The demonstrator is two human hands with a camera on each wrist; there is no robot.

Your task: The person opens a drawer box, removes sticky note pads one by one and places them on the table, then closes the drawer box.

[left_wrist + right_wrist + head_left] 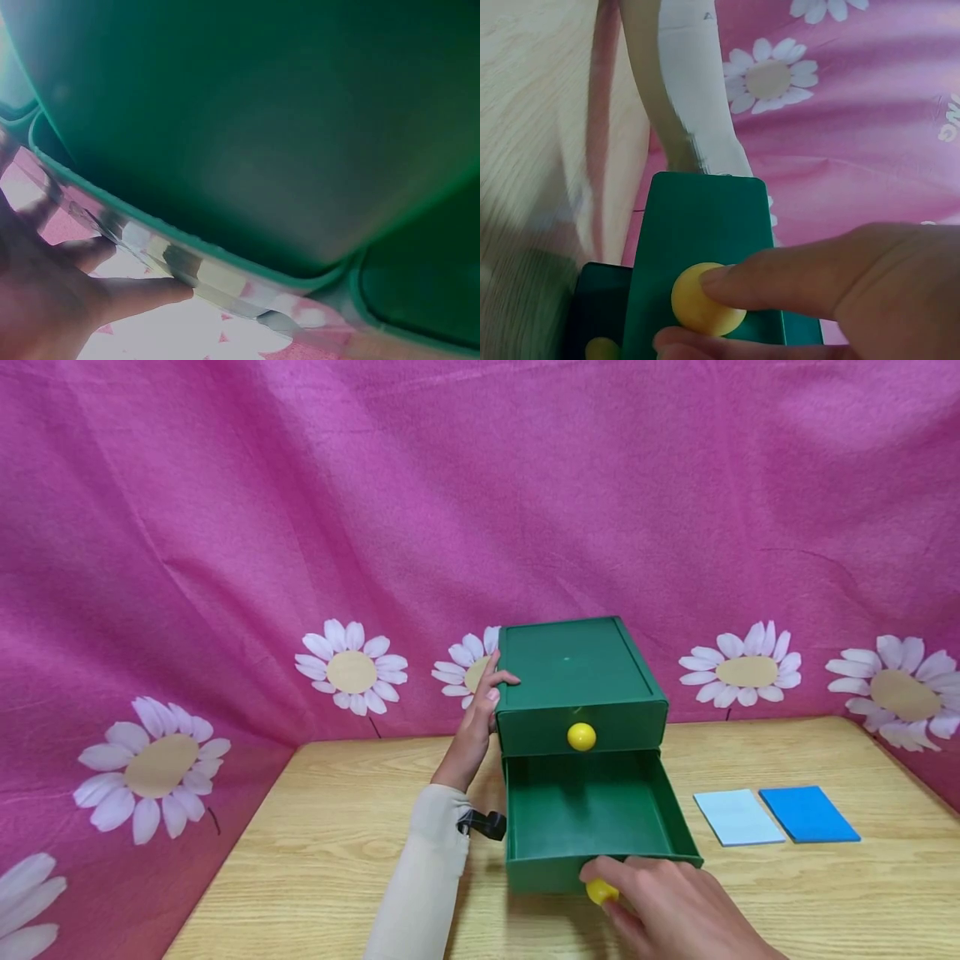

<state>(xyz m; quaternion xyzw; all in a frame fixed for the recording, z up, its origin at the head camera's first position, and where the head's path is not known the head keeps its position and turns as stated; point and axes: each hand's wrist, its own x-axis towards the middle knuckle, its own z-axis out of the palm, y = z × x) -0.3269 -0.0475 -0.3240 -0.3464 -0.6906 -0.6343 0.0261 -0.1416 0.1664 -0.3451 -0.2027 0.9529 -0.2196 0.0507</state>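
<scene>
A green two-drawer cabinet [577, 664] stands on the table, its top drawer closed with a yellow knob [581, 737] on the front. The lower drawer [546, 875] is pulled out, and nothing shows inside it. My right hand [678, 906] pinches the lower drawer's yellow knob [697, 304] between thumb and fingers. Against the cabinet's left side rests my left hand [474, 727], one finger reaching over the top edge. In the left wrist view its fingers [146, 296] look extended along the clear side wall.
To the right of the drawer lie a light blue square pad [738, 817] and a darker blue square pad [810, 814], side by side on the wooden table [337, 860]. A pink cloth [450, 510] with white daisies hangs behind and at the sides.
</scene>
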